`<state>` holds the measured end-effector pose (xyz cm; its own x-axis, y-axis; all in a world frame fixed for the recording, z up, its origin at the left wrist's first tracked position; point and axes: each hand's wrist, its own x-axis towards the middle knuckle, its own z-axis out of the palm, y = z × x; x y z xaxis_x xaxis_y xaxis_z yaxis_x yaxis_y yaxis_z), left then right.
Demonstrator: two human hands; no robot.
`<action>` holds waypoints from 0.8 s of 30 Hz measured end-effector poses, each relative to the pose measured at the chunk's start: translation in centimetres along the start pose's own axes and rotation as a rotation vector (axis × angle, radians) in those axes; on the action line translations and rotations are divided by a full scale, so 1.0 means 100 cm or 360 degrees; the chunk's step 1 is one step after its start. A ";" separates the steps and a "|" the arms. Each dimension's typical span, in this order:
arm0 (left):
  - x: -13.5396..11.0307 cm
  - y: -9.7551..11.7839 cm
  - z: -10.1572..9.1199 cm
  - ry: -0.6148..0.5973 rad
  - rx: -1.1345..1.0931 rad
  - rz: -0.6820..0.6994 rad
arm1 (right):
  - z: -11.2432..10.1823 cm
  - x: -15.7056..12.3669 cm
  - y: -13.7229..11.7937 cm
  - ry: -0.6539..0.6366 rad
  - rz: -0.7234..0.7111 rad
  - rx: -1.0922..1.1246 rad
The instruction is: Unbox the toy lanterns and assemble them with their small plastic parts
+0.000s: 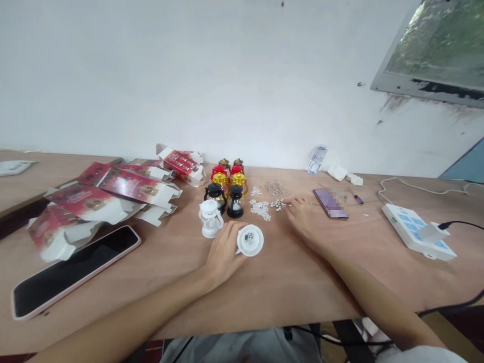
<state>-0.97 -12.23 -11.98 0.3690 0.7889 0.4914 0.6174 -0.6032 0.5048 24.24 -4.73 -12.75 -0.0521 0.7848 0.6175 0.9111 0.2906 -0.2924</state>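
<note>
My left hand (224,252) is wrapped around a small white lantern (250,240), tipped so its round underside faces me; a recess with metal contacts shows there. A second white lantern (210,219) stands upright just behind that hand. At the edge of a scatter of small round button cells (278,204), my right hand (301,214) rests with its fingers bent together and fingertips down. Whatever is between those fingertips is too small to make out. Left of the cells lie small white plastic pieces (260,209), and behind them a pile of thin metal rings (276,188).
Black, gold, red and bronze lanterns (235,201) stand in two rows. Red-and-white flattened boxes (109,194) and a phone (75,272) lie left. Rightward are a purple phone (330,203), a red-handled screwdriver (358,199), a clear bottle (316,159) and a power strip (418,233).
</note>
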 end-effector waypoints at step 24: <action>0.001 0.000 0.000 -0.0021 0.0022 0.0019 | 0.016 0.005 0.013 -0.0380 -0.0198 -0.0346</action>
<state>-0.96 -12.18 -11.89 0.3854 0.7834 0.4876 0.6225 -0.6108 0.4893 24.70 -3.05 -14.00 -0.2394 0.8640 0.4429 0.9562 0.2890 -0.0469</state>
